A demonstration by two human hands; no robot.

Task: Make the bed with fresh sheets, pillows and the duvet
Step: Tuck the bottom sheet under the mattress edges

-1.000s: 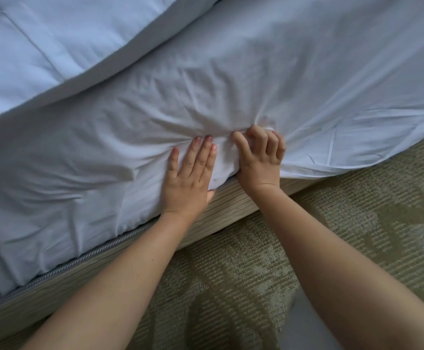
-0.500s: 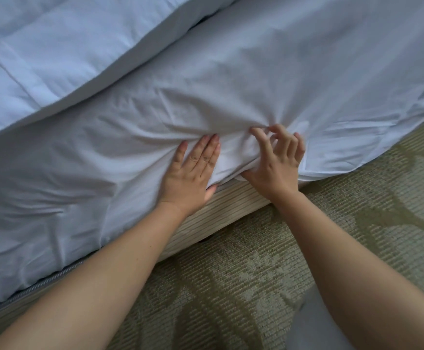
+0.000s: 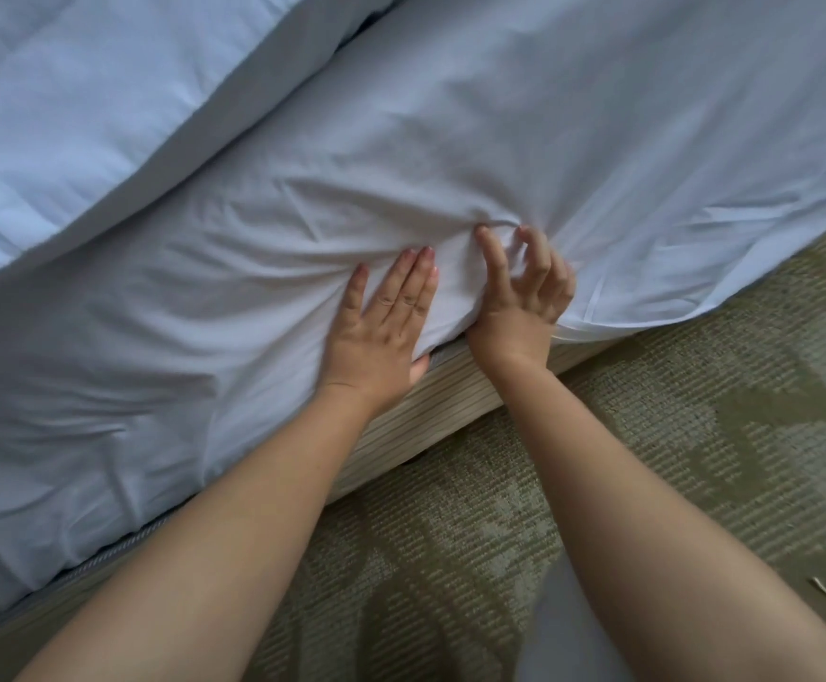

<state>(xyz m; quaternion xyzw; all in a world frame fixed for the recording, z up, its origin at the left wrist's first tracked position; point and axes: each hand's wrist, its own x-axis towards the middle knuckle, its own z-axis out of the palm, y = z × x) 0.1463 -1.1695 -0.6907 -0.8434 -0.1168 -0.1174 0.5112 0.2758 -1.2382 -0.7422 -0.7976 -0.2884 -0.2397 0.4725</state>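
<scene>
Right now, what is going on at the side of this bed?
A person is fitting the white sheet along the mattress side. The left hand lies flat with straight fingers, pressing the sheet against the mattress. The right hand, fingers curled, gathers a fold of the sheet at its lower edge, just above the ribbed bed base. To the right the sheet hangs loose over the carpet. The quilted duvet lies on top.

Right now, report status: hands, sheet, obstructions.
Left hand flat, pressing the sheet against the mattress side. Right hand fingers curled, pinching a bunch of sheet at its lower edge. Sheet wrinkled; hem right of the hands hangs untucked. Nothing in the way.
</scene>
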